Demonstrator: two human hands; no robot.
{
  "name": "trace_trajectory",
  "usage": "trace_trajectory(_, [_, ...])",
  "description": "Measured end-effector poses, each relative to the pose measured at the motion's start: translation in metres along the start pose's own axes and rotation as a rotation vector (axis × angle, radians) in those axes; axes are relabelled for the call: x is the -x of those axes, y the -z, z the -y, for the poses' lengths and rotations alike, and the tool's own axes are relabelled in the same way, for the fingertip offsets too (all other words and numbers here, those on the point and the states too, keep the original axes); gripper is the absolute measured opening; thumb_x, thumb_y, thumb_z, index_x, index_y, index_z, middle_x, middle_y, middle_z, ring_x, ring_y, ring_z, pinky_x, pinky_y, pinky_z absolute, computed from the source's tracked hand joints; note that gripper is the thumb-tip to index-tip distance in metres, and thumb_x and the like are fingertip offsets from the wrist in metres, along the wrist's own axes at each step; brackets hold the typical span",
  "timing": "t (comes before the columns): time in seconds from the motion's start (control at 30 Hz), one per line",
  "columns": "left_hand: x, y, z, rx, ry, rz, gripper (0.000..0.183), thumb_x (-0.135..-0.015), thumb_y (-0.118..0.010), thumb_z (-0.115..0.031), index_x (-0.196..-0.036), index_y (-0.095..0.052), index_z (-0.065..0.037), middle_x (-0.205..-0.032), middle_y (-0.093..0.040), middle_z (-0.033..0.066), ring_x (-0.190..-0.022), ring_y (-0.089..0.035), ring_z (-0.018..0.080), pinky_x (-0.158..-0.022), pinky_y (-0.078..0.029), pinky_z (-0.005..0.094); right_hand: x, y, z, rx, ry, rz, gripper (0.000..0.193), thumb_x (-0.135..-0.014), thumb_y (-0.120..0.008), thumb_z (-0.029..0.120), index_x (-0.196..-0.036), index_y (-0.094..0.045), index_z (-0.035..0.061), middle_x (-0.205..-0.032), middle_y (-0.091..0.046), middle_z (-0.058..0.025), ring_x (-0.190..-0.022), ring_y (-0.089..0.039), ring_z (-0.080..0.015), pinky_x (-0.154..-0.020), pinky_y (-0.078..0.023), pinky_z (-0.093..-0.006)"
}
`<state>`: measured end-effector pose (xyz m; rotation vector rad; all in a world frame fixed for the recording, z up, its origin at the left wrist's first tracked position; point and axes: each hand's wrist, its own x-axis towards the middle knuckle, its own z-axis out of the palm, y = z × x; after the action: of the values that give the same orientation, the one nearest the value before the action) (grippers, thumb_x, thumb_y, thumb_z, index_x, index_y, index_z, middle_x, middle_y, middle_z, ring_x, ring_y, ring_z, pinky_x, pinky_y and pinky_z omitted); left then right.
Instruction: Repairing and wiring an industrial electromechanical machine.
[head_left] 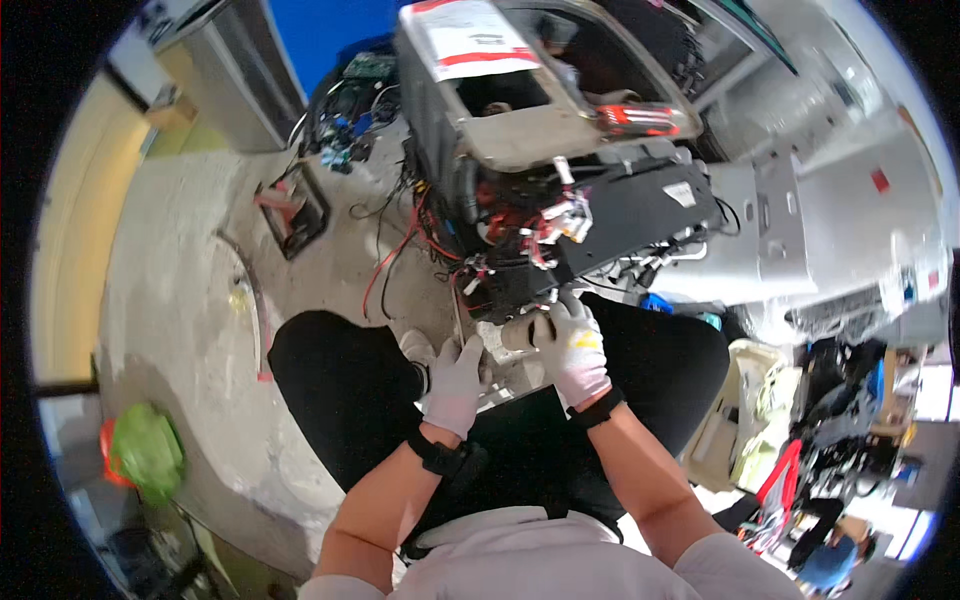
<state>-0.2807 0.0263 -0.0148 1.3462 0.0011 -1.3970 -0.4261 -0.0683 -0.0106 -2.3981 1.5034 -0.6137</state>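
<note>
Both my hands wear white work gloves and are close together between my knees. My left hand [457, 385] is closed, its fingers curled beside a pale, light-grey part [515, 376]; what it holds is hidden. A thin rod-like strip [458, 312] rises just above those fingers. My right hand [575, 352] has its fingers bent round the end of a short, pale cylindrical piece [517, 334]. Directly beyond it lies a long black housing [640, 212] with several bundled cables and white connectors [555, 220] at its near end.
A large grey plastic casing [545, 135] stands beyond, with a red-and-black tool [640, 120] on its rim. White appliance panels [850, 215] lean at the right. A dark tray [292, 210] and loose cables [395, 245] lie on the floor. A cream bin [735, 415] stands beside my right knee.
</note>
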Motion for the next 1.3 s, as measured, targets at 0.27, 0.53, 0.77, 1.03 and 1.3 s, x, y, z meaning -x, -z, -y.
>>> trace_trajectory(0.27, [0.003,0.014,-0.010,0.160,-0.045,-0.017,0.020,-0.095,-0.059,-0.025,-0.102,-0.054,-0.007,-0.082,-0.055,0.0015,-0.065,-0.050,0.0079,-0.054,-0.041,0.0215,0.002,0.004,0.012,0.035,0.038,0.104,0.022,-0.086,-0.059,0.012,-0.104,-0.068,0.0013,-0.098,-0.063,-0.0222,-0.091,-0.060,-0.0411,-0.079,-0.049,-0.0466])
trace_trajectory(0.53, [0.005,0.018,-0.014,0.089,-0.027,-0.047,0.023,-0.095,-0.057,-0.023,-0.110,-0.054,-0.006,-0.086,-0.058,0.0027,-0.067,-0.051,0.0068,-0.054,-0.042,0.0205,0.012,-0.007,0.021,0.352,0.141,0.141,0.042,-0.087,-0.061,0.026,-0.121,-0.059,0.0012,-0.110,-0.060,-0.0196,-0.098,-0.058,-0.0368,-0.084,-0.048,-0.0477])
trace_trajectory(0.77, [0.009,0.020,-0.016,0.286,-0.042,0.041,0.023,-0.096,-0.056,-0.022,-0.112,-0.055,-0.006,-0.081,-0.058,0.0020,-0.064,-0.052,0.0074,-0.052,-0.042,0.0214,0.005,0.000,0.022,0.473,0.155,0.150,0.041,-0.086,-0.062,0.030,-0.117,-0.061,0.0023,-0.113,-0.060,-0.0239,-0.104,-0.055,-0.0408,-0.085,-0.046,-0.0503])
trace_trajectory(1.03, [0.008,0.019,-0.016,0.302,-0.044,0.048,0.017,-0.096,-0.055,-0.020,-0.103,-0.055,-0.004,-0.080,-0.057,0.0016,-0.062,-0.052,0.0078,-0.052,-0.042,0.0220,0.005,-0.007,0.023,0.391,0.173,0.139,0.044,-0.086,-0.062,0.031,-0.116,-0.060,-0.0009,-0.111,-0.061,-0.0256,-0.101,-0.058,-0.0427,-0.086,-0.046,-0.0513])
trace_trajectory(1.3, [0.009,0.019,-0.018,0.260,-0.066,0.091,0.016,-0.094,-0.057,-0.017,-0.101,-0.053,-0.004,-0.077,-0.056,0.0041,-0.057,-0.052,0.0100,-0.052,-0.043,0.0254,-0.007,-0.009,0.015,-0.019,-0.293,0.254,0.042,-0.092,-0.060,0.027,-0.123,-0.058,-0.0024,-0.113,-0.067,-0.0206,-0.102,-0.065,-0.0307,-0.090,-0.048,-0.0372])
